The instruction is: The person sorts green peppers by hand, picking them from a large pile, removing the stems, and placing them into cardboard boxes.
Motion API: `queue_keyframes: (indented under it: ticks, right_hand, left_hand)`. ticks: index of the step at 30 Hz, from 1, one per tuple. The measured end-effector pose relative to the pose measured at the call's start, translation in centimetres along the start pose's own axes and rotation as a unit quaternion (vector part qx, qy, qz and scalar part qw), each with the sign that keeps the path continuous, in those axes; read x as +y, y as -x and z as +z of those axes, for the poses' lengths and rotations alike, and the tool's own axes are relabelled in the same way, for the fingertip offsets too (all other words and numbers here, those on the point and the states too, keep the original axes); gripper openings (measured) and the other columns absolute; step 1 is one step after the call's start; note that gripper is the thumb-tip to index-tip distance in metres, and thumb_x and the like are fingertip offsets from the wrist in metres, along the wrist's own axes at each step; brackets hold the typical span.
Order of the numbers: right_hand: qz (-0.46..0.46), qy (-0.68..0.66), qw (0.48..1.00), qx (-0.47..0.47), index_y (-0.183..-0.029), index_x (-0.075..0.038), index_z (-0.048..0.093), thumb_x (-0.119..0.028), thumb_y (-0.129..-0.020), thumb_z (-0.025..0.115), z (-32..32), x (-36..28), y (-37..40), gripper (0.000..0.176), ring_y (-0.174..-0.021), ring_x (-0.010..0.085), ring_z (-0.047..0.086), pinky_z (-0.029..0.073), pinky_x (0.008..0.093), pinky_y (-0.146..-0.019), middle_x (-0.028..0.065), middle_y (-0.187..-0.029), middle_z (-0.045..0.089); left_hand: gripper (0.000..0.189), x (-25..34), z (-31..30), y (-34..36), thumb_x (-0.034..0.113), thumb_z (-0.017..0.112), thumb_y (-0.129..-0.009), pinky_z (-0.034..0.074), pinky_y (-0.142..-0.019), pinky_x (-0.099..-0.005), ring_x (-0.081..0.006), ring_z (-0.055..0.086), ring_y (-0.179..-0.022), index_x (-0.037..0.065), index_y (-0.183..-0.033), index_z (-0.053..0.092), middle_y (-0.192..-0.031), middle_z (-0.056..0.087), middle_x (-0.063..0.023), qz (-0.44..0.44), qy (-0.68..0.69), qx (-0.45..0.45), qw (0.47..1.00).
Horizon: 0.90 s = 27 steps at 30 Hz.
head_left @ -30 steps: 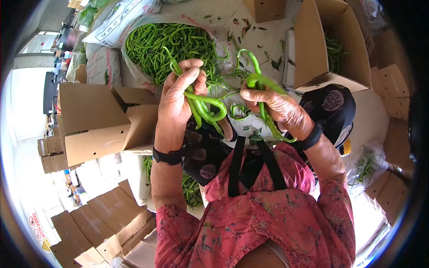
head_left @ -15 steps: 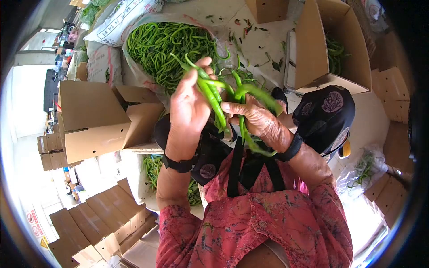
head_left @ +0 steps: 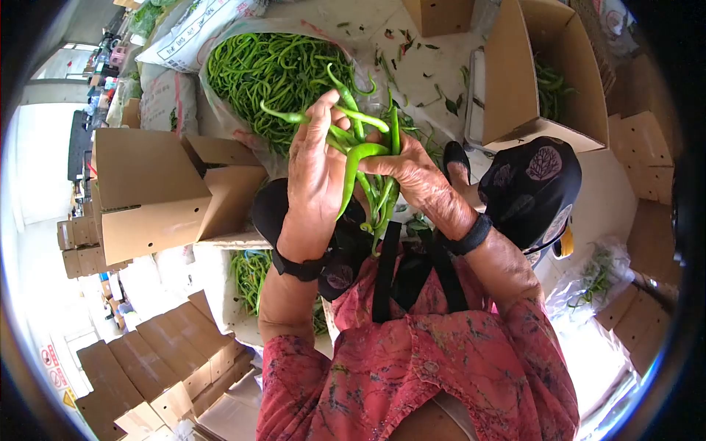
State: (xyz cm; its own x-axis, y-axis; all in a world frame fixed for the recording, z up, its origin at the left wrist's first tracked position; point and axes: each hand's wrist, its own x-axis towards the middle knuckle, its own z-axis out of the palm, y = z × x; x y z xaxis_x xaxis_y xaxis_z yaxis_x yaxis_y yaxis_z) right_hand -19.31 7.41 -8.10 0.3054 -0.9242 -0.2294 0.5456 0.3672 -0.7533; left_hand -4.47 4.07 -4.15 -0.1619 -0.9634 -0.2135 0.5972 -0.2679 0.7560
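Several long green chili peppers (head_left: pixel 359 156) are gathered between my two hands in the middle of the head view. My left hand (head_left: pixel 315 158) has its fingers curled round some of them, their tips sticking out past the fingers. From the other side, my right hand (head_left: pixel 412 170) pinches more peppers between thumb and fingers, and several hang down below it. Just beyond my hands lies a large open sack (head_left: pixel 243 29) heaped with green chili peppers (head_left: pixel 272 81).
An open cardboard box (head_left: pixel 151 169) stands at left, and another box (head_left: pixel 515 81) with peppers inside is at upper right. Stacked cartons (head_left: pixel 158 356) fill the lower left. Loose peppers and leaves (head_left: pixel 452 105) litter the floor. A plastic bag (head_left: pixel 599 275) lies at right.
The peppers between my hands have shifted: one now points left past my left fingers, and several hang together below. My right hand has moved slightly up and its fingers have turned inward.
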Motion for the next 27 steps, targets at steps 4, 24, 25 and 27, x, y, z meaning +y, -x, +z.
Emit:
queue_keyframes:
  ticks: [4, 24, 25, 27]
  right_hand:
    - [-0.002, -0.008, 1.000, -0.024, -0.099, -0.002, 0.060, -0.007, -0.071, 0.080, -0.3, 0.5, -0.6, 0.034, -0.079, 0.0092, 0.057, 0.047, 0.0252, -0.073, 0.0005, -0.085, 0.062]
    - [0.043, -0.245, 0.968, 0.013, -0.095, -0.009, 0.064, -0.013, -0.083, 0.071, -1.1, -0.4, -2.7, 0.014, -0.056, 0.0021, 0.045, 0.036, 0.0196, -0.051, -0.0044, -0.075, 0.062]
    - [0.043, -0.245, 0.968, 0.012, -0.095, -0.009, 0.064, -0.013, -0.083, 0.071, -1.3, -0.7, -2.7, 0.014, -0.056, 0.0021, 0.045, 0.036, 0.0196, -0.051, -0.0044, -0.075, 0.062]
    - [0.001, -0.241, 0.971, -0.003, -0.095, -0.008, 0.062, -0.012, -0.082, 0.071, -1.6, -2.2, -2.1, 0.016, -0.055, 0.0038, 0.048, 0.037, 0.0192, -0.049, 0.0029, -0.083, 0.068]
  left_hand:
    - [0.035, 0.4, 1.0, 0.3, 0.022, 0.057, -0.096, 0.050, -0.073, -0.0267, -0.0106, 0.054, -0.085, 0.004, -0.126, 0.055, -0.092, 0.056, -0.0009, 0.024, -0.069, -0.008, 0.997]
    - [0.035, -2.1, 3.8, -1.8, 0.021, 0.058, -0.095, 0.049, -0.078, -0.0281, -0.0170, 0.059, -0.088, -0.004, -0.119, 0.057, -0.106, 0.063, -0.0112, 0.171, -0.067, 0.014, 0.983]
    - [0.032, -1.6, 3.3, -2.0, 0.017, 0.059, -0.093, 0.049, -0.076, -0.0278, -0.0161, 0.059, -0.086, -0.004, -0.117, 0.058, -0.102, 0.064, -0.0110, 0.170, -0.039, 0.023, 0.984]
    - [0.027, -0.2, 1.6, -2.7, 0.011, 0.061, -0.091, 0.049, -0.073, -0.0273, -0.0157, 0.059, -0.084, -0.003, -0.114, 0.059, -0.098, 0.064, -0.0095, 0.222, -0.048, 0.011, 0.974]
